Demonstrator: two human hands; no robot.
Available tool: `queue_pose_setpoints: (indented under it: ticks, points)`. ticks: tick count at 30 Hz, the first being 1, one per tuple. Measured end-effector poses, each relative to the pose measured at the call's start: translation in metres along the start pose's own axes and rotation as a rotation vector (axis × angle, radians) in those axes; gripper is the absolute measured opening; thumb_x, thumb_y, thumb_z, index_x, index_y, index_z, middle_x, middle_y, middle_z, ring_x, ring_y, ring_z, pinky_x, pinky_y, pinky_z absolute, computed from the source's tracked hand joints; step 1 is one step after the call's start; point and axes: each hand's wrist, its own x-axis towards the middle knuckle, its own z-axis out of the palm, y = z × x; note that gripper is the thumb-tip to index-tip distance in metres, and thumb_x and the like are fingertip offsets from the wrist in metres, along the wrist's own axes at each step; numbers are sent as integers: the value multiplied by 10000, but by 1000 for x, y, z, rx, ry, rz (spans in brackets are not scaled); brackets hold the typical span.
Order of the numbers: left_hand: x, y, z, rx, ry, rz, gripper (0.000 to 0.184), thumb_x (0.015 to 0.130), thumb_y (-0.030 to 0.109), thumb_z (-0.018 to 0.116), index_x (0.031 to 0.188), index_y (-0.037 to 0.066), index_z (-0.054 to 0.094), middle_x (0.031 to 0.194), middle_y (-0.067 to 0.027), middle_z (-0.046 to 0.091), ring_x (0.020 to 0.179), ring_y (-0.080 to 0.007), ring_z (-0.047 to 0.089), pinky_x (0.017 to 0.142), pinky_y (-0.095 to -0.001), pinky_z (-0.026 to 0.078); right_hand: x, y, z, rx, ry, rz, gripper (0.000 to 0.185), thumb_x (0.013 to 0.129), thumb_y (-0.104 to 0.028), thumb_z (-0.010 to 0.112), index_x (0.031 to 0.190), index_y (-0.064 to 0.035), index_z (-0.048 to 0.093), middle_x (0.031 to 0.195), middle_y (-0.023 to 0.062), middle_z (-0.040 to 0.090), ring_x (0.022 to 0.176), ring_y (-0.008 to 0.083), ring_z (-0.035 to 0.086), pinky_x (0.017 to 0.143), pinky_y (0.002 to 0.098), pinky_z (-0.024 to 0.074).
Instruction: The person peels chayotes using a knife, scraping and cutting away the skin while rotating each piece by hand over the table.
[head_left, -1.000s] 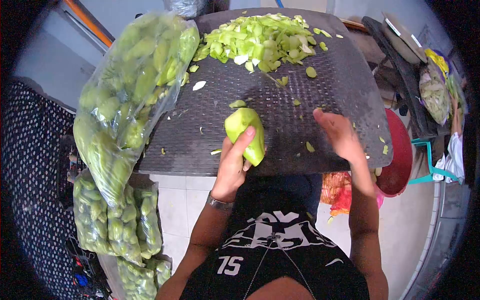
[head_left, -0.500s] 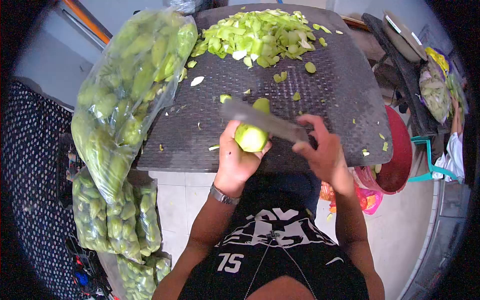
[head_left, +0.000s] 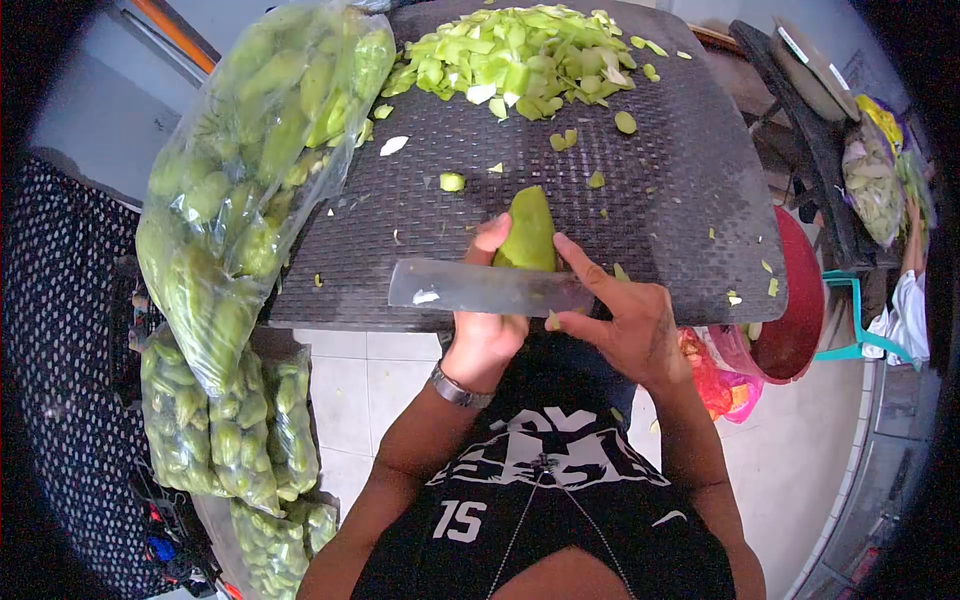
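A green vegetable (head_left: 527,230), its narrower end pointing away from me, is gripped by my left hand (head_left: 487,325) above the table's near edge. My right hand (head_left: 625,325) holds a wide-bladed knife (head_left: 455,288), and the blade lies crosswise over the near part of the vegetable, hiding that part and some of my left fingers. The handle is hidden in my right hand. A small cut-off piece (head_left: 452,182) rests on the dark woven table (head_left: 400,240). Farther back is a heap of green peelings (head_left: 520,60).
A large clear bag of green vegetables (head_left: 240,180) lies along the table's left side, with more filled bags (head_left: 235,430) below it. A red tub (head_left: 790,310) and a teal stool (head_left: 850,315) stand at the right.
The knife has come into view in my right hand and now crosses the vegetable. My left hand has turned the vegetable and moved slightly right; the small piece now lies apart from it.
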Motion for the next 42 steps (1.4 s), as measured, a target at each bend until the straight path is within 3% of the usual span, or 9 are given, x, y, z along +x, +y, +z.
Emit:
queue_pose_setpoints:
  ticks: [4, 7, 11, 17, 22, 32, 36, 37, 42]
  points:
    - [-1, 1, -1, -8, -7, 19, 415, 972, 426, 624, 1212, 90, 664, 1085, -76, 722, 972, -237, 700, 815, -409, 577, 6, 7, -5, -24, -77, 42, 752, 781, -341, 839, 1473, -212, 572, 882, 189, 707, 730, 367, 694, 646, 418, 527]
    - [-8, 0, -6, 12, 44, 39, 410, 990, 414, 595, 1231, 86, 643, 1077, -76, 713, 942, -235, 703, 735, -401, 591, 10, 13, -11, -52, -169, 55, 697, 863, -499, 751, 1497, -317, 526, 951, 146, 759, 803, 338, 740, 701, 431, 577]
    - [-18, 19, -4, 119, -40, -23, 441, 1024, 430, 535, 1283, 81, 607, 1067, -91, 707, 885, -253, 711, 629, -392, 588, 18, 63, -16, 191, 44, 264, 429, 964, -343, 708, 1357, -175, 666, 1233, 211, 688, 1117, 297, 711, 890, 394, 570]
    - [-15, 30, 15, 97, 92, -21, 475, 1022, 466, 543, 1272, 71, 624, 1105, -108, 712, 961, -270, 706, 802, -431, 585, 28, 58, -40, 142, 69, 255, 462, 1000, -321, 672, 1342, -13, 640, 1148, 261, 715, 1073, 280, 731, 887, 395, 557]
    - [-1, 10, -1, 2, 74, 11, 516, 996, 468, 607, 1338, 82, 592, 1195, -95, 686, 1056, -285, 686, 919, -481, 556, 11, 10, -9, -64, -68, 149, 583, 906, -538, 709, 1216, -49, 647, 901, 222, 736, 833, 396, 738, 717, 476, 576]
    - [7, -5, 2, 29, 42, 37, 509, 963, 475, 619, 1273, 71, 635, 1138, -113, 704, 1009, -300, 692, 834, -461, 574, 11, 20, -5, -157, -66, -23, 575, 869, -564, 722, 1183, -95, 612, 795, 180, 726, 734, 402, 721, 646, 516, 568]
    - [-11, -1, 10, 5, 168, 52, 493, 986, 465, 584, 1277, 71, 632, 1119, -107, 712, 939, -290, 712, 705, -448, 594, 17, 40, -11, -165, 4, 102, 539, 875, -573, 719, 1153, -117, 652, 766, 212, 706, 745, 427, 712, 643, 520, 561]
    - [-8, 7, 2, 89, 34, -51, 473, 1003, 460, 561, 1268, 76, 640, 1102, -109, 713, 895, -288, 718, 654, -430, 594, 19, 50, -13, -205, 23, 148, 524, 880, -569, 718, 1141, -119, 664, 761, 221, 699, 752, 436, 709, 642, 520, 557]
    - [-15, 22, 14, 64, 31, -117, 452, 1008, 464, 565, 1234, 81, 645, 1019, -79, 722, 893, -244, 715, 696, -395, 583, 48, 96, -31, -77, 144, 361, 431, 960, -505, 664, 999, -79, 722, 760, 280, 661, 788, 490, 676, 646, 505, 527]
